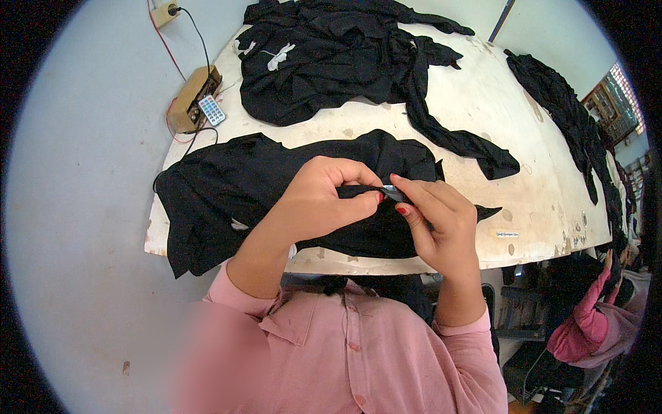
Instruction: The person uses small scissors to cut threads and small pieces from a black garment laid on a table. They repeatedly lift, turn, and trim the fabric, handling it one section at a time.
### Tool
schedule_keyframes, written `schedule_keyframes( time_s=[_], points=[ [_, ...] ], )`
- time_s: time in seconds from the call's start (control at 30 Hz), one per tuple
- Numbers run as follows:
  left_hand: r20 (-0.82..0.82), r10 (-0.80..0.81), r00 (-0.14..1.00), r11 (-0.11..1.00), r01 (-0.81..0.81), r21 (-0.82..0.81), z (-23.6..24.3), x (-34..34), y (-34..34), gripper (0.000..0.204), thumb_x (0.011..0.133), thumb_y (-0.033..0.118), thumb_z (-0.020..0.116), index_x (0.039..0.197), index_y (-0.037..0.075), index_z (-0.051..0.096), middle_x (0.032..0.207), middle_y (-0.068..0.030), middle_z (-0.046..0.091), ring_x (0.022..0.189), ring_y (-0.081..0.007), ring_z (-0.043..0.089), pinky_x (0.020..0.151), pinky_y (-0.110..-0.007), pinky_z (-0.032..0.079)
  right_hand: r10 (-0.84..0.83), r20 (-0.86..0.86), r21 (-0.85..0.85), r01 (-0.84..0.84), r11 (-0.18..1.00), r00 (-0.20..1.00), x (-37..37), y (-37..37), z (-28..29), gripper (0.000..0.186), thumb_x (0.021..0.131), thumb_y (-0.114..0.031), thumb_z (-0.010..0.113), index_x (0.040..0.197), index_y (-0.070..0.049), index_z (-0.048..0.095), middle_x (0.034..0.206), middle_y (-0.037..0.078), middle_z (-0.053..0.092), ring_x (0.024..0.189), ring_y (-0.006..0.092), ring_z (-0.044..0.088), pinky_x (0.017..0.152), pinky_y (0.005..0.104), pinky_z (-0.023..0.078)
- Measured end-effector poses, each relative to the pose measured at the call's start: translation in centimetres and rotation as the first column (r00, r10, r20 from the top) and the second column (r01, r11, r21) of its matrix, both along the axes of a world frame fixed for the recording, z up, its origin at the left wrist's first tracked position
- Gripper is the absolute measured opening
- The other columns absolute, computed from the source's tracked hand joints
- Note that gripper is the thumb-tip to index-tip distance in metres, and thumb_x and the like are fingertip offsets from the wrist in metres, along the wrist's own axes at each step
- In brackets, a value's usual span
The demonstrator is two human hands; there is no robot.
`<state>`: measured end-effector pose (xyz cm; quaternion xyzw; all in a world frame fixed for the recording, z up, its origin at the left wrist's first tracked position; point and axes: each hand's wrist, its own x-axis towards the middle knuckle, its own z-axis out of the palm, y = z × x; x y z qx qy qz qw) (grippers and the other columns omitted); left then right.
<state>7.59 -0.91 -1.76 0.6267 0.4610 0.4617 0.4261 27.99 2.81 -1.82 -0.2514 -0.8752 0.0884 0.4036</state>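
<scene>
A black garment [227, 186] lies spread along the near side of the table, in front of me. My left hand [327, 196] pinches a raised fold of its cloth between thumb and fingers. Close against it, my right hand [441, 214] is closed, thumb and fingertips on a small pale grey-blue piece [393, 192] at the end of the fold. Whether that piece is a tool or part of the garment I cannot tell. The fingertips of both hands almost meet over the cloth.
More black garments [331, 62] lie heaped at the table's far side, with a white scrap [279, 56] on top. Others hang over the right edge [558, 103]. A brown box [193, 103] with wires and a remote control [212, 110] stand by the left wall. A person in pink [586, 324] is at lower right.
</scene>
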Motion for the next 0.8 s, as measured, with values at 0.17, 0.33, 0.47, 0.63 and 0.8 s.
schedule_keyframes(
  time_s=[0.17,0.33,0.47,0.63,0.8],
  points=[
    [-0.015,0.002,1.000,1.000,-0.002,-0.021,0.4,0.1,0.0,0.016,0.076,0.011,0.067,0.087,-0.001,0.069,0.075,-0.0054,0.068,0.068,-0.0063,0.057,0.062,-0.024,0.046,-0.049,0.074,0.081,0.043,0.996,0.996,0.0,-0.3,0.8,0.031,0.075,-0.008,0.069,0.107,-0.009,0.068,0.086,0.007,0.068,0.062,0.0222,0.059,0.055,0.0319,0.048],
    [-0.027,0.003,1.000,1.000,-0.004,-0.025,0.2,0.1,0.3,0.015,0.077,0.011,0.068,0.086,-0.001,0.069,0.074,-0.0043,0.068,0.067,-0.0057,0.056,0.061,-0.023,0.045,-0.059,-0.002,0.132,0.058,0.990,0.998,0.1,0.5,0.1,0.034,0.074,-0.008,0.070,0.107,-0.010,0.068,0.086,0.007,0.067,0.061,0.0219,0.057,0.054,0.0318,0.046],
    [0.037,-0.021,0.999,0.996,0.024,-0.088,0.2,-0.2,0.7,0.014,0.078,0.011,0.068,0.086,-0.001,0.069,0.074,-0.0027,0.067,0.066,-0.0048,0.055,0.060,-0.022,0.045,-0.067,0.010,0.120,0.065,0.991,0.998,0.0,0.4,-0.1,0.035,0.073,-0.009,0.070,0.108,-0.010,0.068,0.087,0.006,0.067,0.062,0.0211,0.057,0.054,0.0315,0.046],
    [0.035,-0.031,0.999,0.995,0.035,-0.094,-0.2,-0.5,1.0,0.014,0.078,0.011,0.069,0.084,-0.001,0.070,0.073,-0.0017,0.067,0.066,-0.0042,0.055,0.059,-0.021,0.044,-0.045,0.045,0.153,0.037,0.988,0.998,-0.5,0.0,0.6,0.037,0.070,-0.001,0.070,0.107,-0.004,0.068,0.085,0.010,0.066,0.058,0.0211,0.052,0.053,0.0302,0.042],
    [0.044,-0.035,0.998,0.995,0.039,-0.089,-0.7,-0.5,1.0,0.013,0.078,0.011,0.069,0.083,-0.001,0.070,0.073,-0.0016,0.066,0.066,-0.0041,0.054,0.059,-0.022,0.044,-0.061,0.066,0.204,0.047,0.978,0.996,-0.8,0.1,0.8,0.037,0.068,0.000,0.070,0.104,-0.005,0.069,0.084,0.010,0.066,0.057,0.0210,0.052,0.052,0.0300,0.041]
  ],
)
